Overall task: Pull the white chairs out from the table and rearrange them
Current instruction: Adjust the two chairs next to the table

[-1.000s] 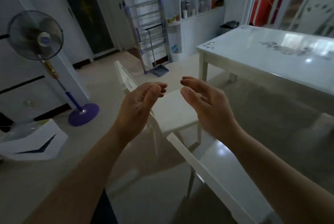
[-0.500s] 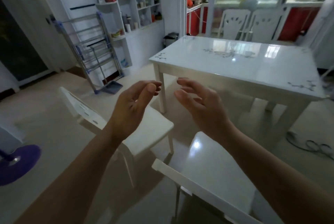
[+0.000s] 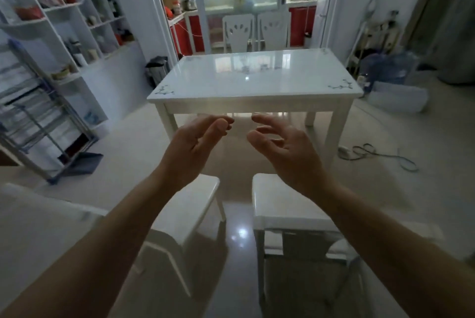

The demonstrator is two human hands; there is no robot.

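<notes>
Closest to you, two white chairs stand side by side under your forearms: the near left chair (image 3: 191, 204) and the near right chair (image 3: 279, 203). Their seats are turned toward the table and a strip of glossy floor runs between them. Both sit well apart from the table, so they look already pulled out and set as a pair.

Above them your left hand (image 3: 192, 146) and right hand (image 3: 288, 155) hover palms inward, fingers loosely curved and apart. They hold nothing and touch neither chair, which reads as a pause between moves.

Beyond the hands is the table (image 3: 254, 78). At its far side the far left chair (image 3: 237, 31) and far right chair (image 3: 273, 30) stand upright, backrests toward the window. These are probably the ones left to draw out, though the tabletop hides how far they are tucked in. A cable (image 3: 380, 154) lies on the floor right of the table, so mind it if you go round that way.
</notes>
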